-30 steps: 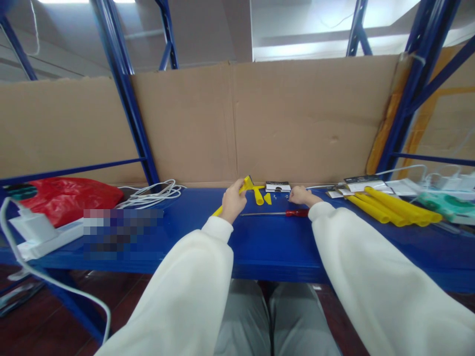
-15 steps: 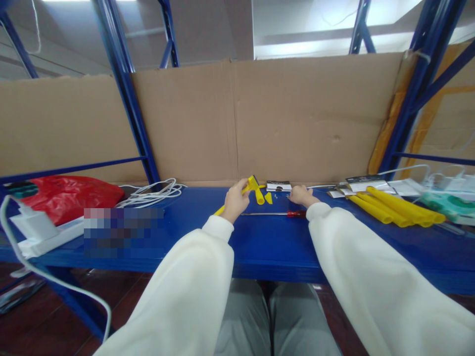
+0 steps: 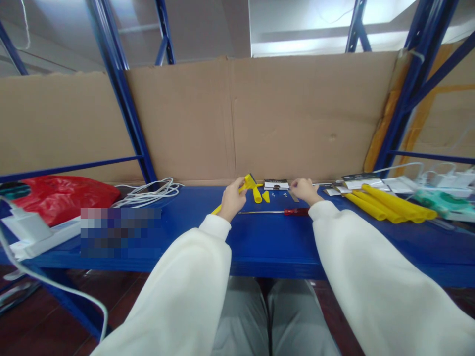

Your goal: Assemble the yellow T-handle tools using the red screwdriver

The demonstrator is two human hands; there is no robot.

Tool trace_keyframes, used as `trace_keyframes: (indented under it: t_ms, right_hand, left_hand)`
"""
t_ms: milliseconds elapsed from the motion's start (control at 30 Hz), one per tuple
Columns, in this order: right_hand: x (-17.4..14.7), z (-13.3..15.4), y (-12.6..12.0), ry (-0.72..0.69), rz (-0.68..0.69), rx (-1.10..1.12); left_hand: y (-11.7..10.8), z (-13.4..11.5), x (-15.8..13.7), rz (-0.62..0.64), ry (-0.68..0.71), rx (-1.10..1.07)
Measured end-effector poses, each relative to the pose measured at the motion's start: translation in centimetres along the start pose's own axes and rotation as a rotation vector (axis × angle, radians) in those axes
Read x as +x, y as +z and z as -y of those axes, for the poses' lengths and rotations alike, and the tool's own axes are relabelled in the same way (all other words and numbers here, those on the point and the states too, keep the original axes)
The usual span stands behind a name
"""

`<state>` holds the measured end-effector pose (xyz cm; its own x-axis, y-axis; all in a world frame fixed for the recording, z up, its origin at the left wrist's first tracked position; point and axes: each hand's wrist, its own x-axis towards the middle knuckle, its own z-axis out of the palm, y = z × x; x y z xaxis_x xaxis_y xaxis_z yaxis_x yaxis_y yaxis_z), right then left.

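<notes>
My left hand (image 3: 233,199) is closed around a yellow scraper (image 3: 249,182) with a dark edge on its wide head; its handle runs back under my palm. Beyond the scraper head lie a yellow tube-shaped part (image 3: 257,196) and a small flat yellow piece (image 3: 266,197). My right hand (image 3: 304,191) has its fingers pinched at a thin grey metal blade (image 3: 294,197), which slants down from the fingertips. Tiny screws (image 3: 285,194) lie just left of it. A screwdriver (image 3: 295,211) with a red handle rests across the blue table in front of both hands.
A black-and-white packet (image 3: 276,184) sits by the cardboard wall (image 3: 297,118). Several yellow tubes (image 3: 389,205) and more packets (image 3: 361,181) are at right. A white cable coil (image 3: 156,190), red bag (image 3: 67,198) and power strip (image 3: 48,240) occupy the left.
My right hand has lifted slightly away from the table surface, and the grey blade now shows below its fingers. The left hand keeps its hold on the scraper. The view has shifted slightly.
</notes>
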<state>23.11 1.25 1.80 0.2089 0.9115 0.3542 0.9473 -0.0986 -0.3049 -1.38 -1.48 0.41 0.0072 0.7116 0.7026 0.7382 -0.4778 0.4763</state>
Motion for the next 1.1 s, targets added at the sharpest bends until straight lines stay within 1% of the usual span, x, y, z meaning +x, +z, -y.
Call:
trace_keyframes:
  t_ms: [33, 100, 233, 300, 367, 400, 467, 533, 600, 700, 767, 833, 900, 1000, 1100]
  right_hand:
    - [-0.3, -0.1, -0.3, 0.004, -0.029, 0.038]
    - [-0.9, -0.3, -0.7, 0.002, -0.045, 0.092]
    - [-1.6, -0.4, -0.6, -0.017, -0.003, 0.133]
    - [-1.6, -0.4, -0.5, -0.034, -0.001, 0.146]
    - [-1.4, -0.4, -0.3, -0.044, -0.013, 0.163]
    - [-1.3, -0.3, -0.2, -0.048, -0.022, 0.181]
    - [-1.0, -0.3, 0.0, -0.055, -0.018, 0.260]
    - [-0.8, -0.1, 0.3, -0.053, 0.025, 0.428]
    - [-0.9, 0.2, 0.5, -0.035, 0.109, 0.656]
    - [-1.4, 0.7, 0.7, 0.021, 0.215, 0.973]
    - [-1.6, 0.9, 0.7, 0.073, 0.238, 1.124]
    - [-1.8, 0.8, 0.7, 0.124, 0.241, 1.220]
    - [-1.8, 0.7, 0.7, 0.170, 0.252, 1.268]
    - [-1.8, 0.7, 0.8, 0.212, 0.277, 1.279]
    - [-1.9, 0.9, 0.8, 0.206, 0.299, 1.242]
  left_hand:
    - [0.0, 0.0, 0.0, -0.004, 0.001, -0.005]
    - [-0.1, 0.0, 0.0, -0.009, 0.001, -0.021]
    - [0.1, 0.3, 0.4, -0.003, -0.025, -0.079]
    - [0.3, 0.3, 0.8, 0.001, -0.054, -0.137]
    - [0.7, -0.1, 1.4, 0.024, -0.105, -0.250]
    - [0.9, -0.5, 1.7, 0.052, -0.143, -0.331]
    - [1.3, -1.6, 2.2, 0.169, -0.261, -0.526]
    - [1.9, -2.9, 2.7, 0.273, -0.406, -0.695]
    - [2.6, -4.1, 3.1, 0.401, -0.528, -0.841]
    - [3.9, -5.3, 3.5, 0.539, -0.689, -0.930]
    - [4.8, -5.6, 3.5, 0.596, -0.769, -0.960]
    - [5.6, -5.6, 3.3, 0.636, -0.812, -0.976]
    - [6.1, -5.4, 3.1, 0.655, -0.826, -0.972]
    - [6.5, -4.8, 2.7, 0.658, -0.811, -0.978]
    - [6.3, -4.6, 2.5, 0.645, -0.808, -0.980]
